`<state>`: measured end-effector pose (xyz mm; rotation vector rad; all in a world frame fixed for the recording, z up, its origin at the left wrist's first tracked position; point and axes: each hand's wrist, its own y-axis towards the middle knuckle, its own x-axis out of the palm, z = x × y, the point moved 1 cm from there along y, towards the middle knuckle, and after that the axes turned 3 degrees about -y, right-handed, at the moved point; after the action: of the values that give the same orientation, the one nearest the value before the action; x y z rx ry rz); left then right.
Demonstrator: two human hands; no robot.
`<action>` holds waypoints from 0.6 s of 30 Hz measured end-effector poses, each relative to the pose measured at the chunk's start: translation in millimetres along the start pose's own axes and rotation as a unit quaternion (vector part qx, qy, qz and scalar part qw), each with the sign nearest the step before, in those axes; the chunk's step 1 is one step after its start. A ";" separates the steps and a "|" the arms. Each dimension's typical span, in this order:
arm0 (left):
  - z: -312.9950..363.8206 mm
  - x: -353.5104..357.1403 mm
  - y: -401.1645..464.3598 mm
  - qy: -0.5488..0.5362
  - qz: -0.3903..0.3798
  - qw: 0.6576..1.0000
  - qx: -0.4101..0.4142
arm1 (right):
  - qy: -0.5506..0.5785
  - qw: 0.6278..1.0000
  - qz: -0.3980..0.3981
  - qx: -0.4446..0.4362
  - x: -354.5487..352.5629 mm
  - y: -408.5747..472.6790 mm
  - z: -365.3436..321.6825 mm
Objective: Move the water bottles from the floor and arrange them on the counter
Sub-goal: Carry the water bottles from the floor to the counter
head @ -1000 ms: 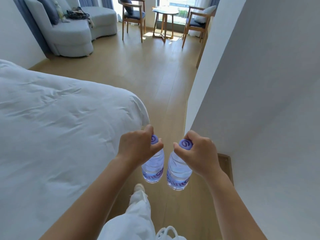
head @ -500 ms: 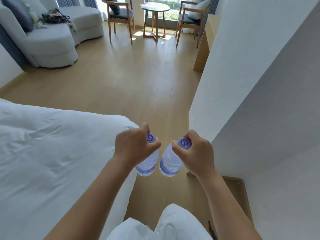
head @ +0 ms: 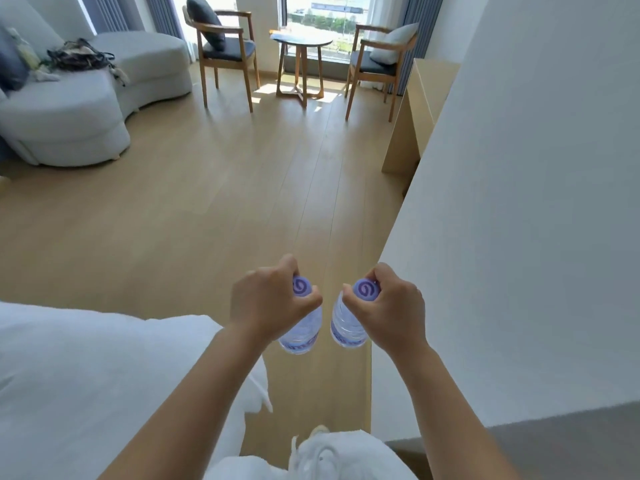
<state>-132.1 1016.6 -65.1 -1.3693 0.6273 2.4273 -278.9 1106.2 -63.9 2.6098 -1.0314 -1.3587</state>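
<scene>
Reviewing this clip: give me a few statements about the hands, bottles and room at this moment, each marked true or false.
1. Each hand holds one water bottle. True: the left hand holds the left bottle, the right hand the right bottle.
2. The bottles stand on the floor. False: both hang in the air above the floor.
3. Both caps are purple. True.
4. The grip is at the bottles' bases. False: at their necks, beside the caps.
5. The round table stands between two chairs. True.

pale wood floor carries a grey sofa at far left, two wooden chairs flanking a small round table by the window, and a white bed near left.
</scene>
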 end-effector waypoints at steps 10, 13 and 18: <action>8.3 48.1 169.4 -0.055 0.010 0.998 -0.003 | 0.014 0.998 0.051 0.042 41.3 156.0 44.5; -1.4 65.3 223.6 -0.052 -0.014 0.998 0.010 | 0.005 0.998 0.044 0.055 60.8 201.8 55.3; -14.3 88.3 334.9 -0.050 -0.072 0.995 0.045 | -0.010 0.995 0.066 0.079 94.2 296.0 64.3</action>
<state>-315.7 722.5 -70.2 -1.2053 0.5849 2.3083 -449.3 839.2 -80.5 2.5835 -1.3396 -1.3269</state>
